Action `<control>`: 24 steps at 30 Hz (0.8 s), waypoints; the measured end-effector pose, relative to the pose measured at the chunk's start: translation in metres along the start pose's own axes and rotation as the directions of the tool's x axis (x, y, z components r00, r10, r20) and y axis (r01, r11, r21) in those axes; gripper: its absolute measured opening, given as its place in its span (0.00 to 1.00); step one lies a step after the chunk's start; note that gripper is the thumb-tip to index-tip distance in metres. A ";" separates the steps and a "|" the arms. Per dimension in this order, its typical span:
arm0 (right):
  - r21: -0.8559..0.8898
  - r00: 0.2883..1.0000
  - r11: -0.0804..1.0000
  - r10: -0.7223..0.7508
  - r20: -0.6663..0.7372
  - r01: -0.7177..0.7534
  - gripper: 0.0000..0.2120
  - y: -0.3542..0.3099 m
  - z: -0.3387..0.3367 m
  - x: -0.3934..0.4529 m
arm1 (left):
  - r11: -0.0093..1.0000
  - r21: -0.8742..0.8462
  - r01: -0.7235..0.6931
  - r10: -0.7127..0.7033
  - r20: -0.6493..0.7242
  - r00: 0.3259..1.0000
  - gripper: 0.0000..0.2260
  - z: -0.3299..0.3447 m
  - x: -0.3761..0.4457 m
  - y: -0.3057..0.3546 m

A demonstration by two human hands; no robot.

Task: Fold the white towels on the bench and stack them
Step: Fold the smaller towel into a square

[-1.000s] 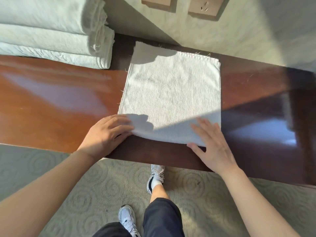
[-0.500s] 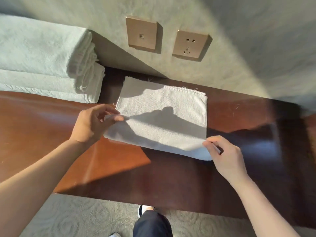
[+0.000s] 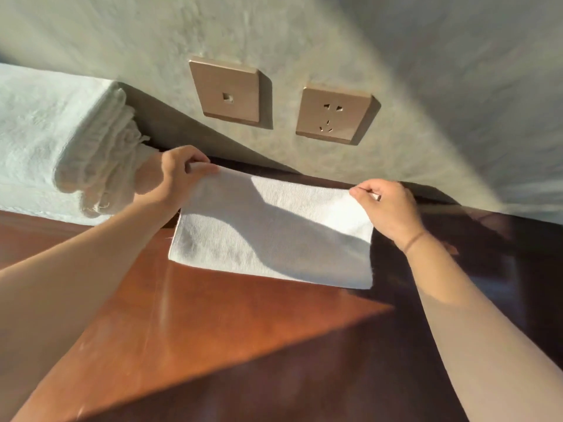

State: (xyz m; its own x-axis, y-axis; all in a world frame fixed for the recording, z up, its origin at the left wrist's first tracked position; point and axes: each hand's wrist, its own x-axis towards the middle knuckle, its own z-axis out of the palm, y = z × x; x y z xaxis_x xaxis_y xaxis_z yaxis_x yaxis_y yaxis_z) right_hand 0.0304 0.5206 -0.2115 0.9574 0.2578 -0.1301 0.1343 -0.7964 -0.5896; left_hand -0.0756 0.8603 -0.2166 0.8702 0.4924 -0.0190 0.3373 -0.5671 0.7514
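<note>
The white towel (image 3: 274,236) lies folded over on the desk (image 3: 213,324), its far edge near the wall (image 3: 304,32), and both hands are on that far edge. The left hand (image 3: 175,175) pinches the far left corner between thumb and curled fingers, and the right hand (image 3: 388,205) pinches the far right corner the same way, so the cloth spans the space between the two hands. The fold line runs along the towel's side nearer the person, below both wrists.

To the left of the left hand, touching its back or just behind it, sits a stack of folded towels (image 3: 54,147), frayed ends turned toward the hand. The desk is polished reddish-brown wood; a sunlit wedge glows under the left forearm, while the area under the right forearm is in deep shadow. Beyond the hands a pale textured wall rises from the desk's back edge. It carries two tan plates side by side: a data port plate (image 3: 227,91) above the left hand and a power socket (image 3: 333,114) between the hands.
</note>
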 end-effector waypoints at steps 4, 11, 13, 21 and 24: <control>-0.410 0.983 0.912 -0.043 -0.180 -0.036 0.16 -0.022 0.041 -0.025 | 0.905 0.392 -0.164 0.116 0.144 0.983 0.25 0.032 -0.035 0.012; -0.474 0.976 0.855 -0.213 0.046 0.209 0.27 -0.036 0.128 -0.070 | 0.728 0.579 -0.367 0.167 0.369 0.914 0.26 0.105 -0.083 0.014; -0.482 0.978 0.857 -0.207 -0.004 0.180 0.27 -0.026 0.124 -0.067 | 0.739 0.581 -0.341 0.162 0.338 0.927 0.28 0.096 -0.078 0.001; -0.521 0.998 0.852 0.025 -0.049 -0.047 0.36 -0.008 0.091 -0.077 | 0.691 0.684 -0.233 0.031 0.294 0.955 0.34 0.038 -0.070 -0.041; -0.480 0.995 0.874 -0.099 -0.026 0.074 0.33 -0.043 0.106 -0.064 | 0.659 0.635 -0.402 0.183 0.383 0.905 0.32 0.055 -0.076 -0.019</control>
State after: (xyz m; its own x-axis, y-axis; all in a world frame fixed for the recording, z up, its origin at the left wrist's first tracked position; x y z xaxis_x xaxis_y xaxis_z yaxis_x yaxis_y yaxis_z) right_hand -0.0641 0.5964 -0.2620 0.9458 0.3208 -0.0500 0.3111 -0.9396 -0.1426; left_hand -0.1284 0.7973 -0.2662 0.9873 0.0890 -0.1319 0.1006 -0.9914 0.0841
